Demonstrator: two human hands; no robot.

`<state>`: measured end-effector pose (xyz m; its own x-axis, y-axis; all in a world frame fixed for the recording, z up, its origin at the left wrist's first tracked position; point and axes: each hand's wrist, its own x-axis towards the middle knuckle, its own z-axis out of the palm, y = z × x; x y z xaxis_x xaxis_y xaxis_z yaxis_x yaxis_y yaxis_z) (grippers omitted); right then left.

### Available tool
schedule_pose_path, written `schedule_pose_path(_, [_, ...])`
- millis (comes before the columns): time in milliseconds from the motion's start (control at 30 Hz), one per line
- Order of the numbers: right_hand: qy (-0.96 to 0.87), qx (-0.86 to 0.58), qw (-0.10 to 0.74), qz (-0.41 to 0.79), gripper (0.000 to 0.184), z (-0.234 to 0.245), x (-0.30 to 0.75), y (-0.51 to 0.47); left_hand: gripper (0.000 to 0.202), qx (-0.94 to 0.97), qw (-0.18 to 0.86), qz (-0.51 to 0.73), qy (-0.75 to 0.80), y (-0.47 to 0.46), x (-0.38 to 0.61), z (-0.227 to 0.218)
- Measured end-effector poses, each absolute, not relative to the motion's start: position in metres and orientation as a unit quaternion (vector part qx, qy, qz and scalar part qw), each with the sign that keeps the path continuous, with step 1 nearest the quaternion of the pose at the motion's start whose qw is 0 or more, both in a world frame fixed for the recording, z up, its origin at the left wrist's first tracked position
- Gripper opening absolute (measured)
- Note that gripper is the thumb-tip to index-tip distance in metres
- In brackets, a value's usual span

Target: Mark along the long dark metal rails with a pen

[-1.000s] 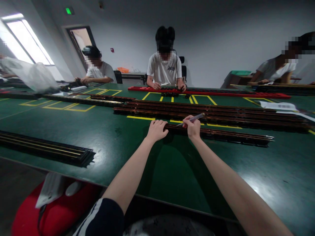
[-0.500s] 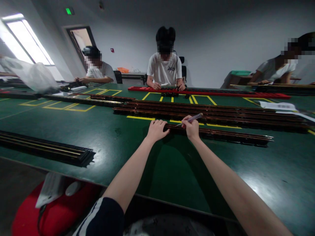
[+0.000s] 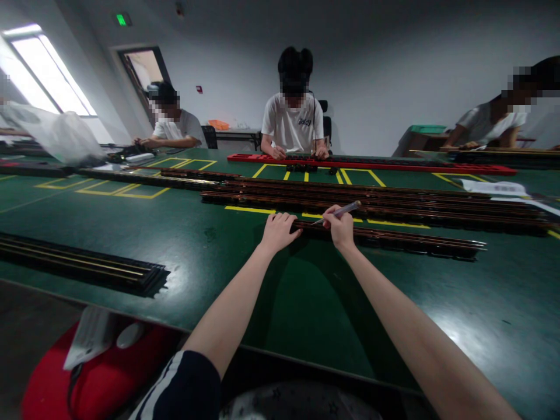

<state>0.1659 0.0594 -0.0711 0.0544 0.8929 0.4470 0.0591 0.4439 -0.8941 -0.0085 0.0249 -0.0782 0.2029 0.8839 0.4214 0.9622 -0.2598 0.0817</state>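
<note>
A long dark strip with copper-coloured rails lies across the table before me. Over its left end, my left hand has its fingers on the far side and its thumb on the near side, gripping it. My right hand is closed around a slim screwdriver with a translucent handle. Its thin metal shaft slants down to the left, and the tip is at the strip, between my two hands. Whether the tip touches the strip is too small to tell.
Several similar strips lie just beyond my hands. Another dark bundle is at the left on the green table. A person works opposite at a long red tray. White papers lie at the right.
</note>
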Motion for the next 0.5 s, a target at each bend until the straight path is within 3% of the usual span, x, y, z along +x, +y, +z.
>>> schedule_pose_path(500, [-0.592,-0.398,0.611,0.343,0.01,-0.0703,0.1653,0.059,0.034,-0.77,0.111,-0.196,-0.597,0.0241,-0.0082,-0.0798])
